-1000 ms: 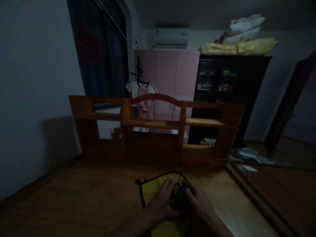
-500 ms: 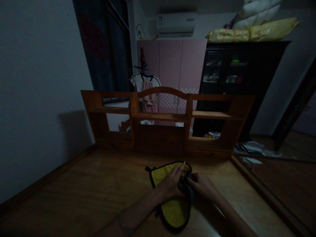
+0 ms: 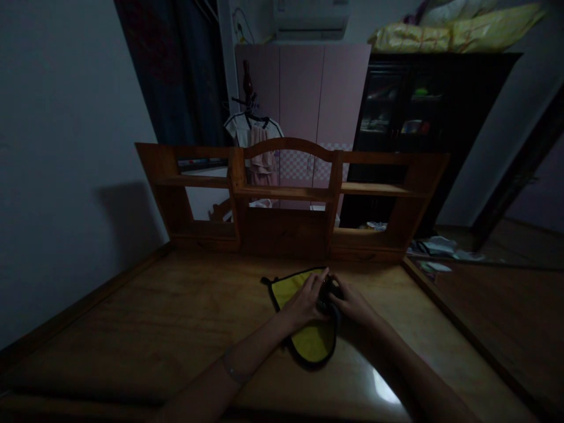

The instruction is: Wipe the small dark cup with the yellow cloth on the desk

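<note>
A yellow cloth with a black border lies flat on the wooden desk. My left hand rests on the cloth with its fingers stretched forward. My right hand is beside it, fingers curled. Between the two hands sits a small dark object, pinched by both; the dim light hides what it is.
A wooden shelf unit stands along the desk's far edge. A raised wooden rim borders the desk on the right. Behind are a pink wardrobe, a dark cabinet and hanging clothes. A wall is at the left.
The camera has tilted and pulled back, so my hands and the cloth appear higher and farther away. Both hands stay together on the dark object over the cloth.
</note>
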Action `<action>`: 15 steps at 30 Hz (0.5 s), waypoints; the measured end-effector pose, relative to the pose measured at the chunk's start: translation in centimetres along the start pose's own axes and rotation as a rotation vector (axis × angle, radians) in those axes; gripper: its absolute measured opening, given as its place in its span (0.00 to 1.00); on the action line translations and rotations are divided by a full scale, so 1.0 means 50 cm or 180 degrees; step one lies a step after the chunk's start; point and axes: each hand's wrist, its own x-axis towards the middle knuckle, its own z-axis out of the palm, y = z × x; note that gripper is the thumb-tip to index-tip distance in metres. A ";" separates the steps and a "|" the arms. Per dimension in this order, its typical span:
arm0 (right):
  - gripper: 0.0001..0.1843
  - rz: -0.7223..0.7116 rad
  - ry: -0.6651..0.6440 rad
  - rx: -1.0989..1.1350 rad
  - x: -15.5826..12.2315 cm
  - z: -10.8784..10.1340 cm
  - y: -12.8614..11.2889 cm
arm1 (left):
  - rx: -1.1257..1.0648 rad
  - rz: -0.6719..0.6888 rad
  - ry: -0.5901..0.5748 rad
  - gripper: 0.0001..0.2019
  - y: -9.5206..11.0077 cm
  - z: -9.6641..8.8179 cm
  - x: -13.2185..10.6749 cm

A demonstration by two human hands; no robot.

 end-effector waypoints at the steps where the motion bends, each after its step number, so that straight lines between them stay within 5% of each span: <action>1: 0.28 -0.0050 -0.0007 0.0081 -0.001 0.001 0.002 | 0.0003 0.0017 -0.0011 0.60 0.002 -0.001 0.000; 15: 0.24 -0.0161 -0.0088 0.0524 -0.012 -0.016 0.025 | 0.0131 0.0185 0.0003 0.48 -0.006 0.013 -0.005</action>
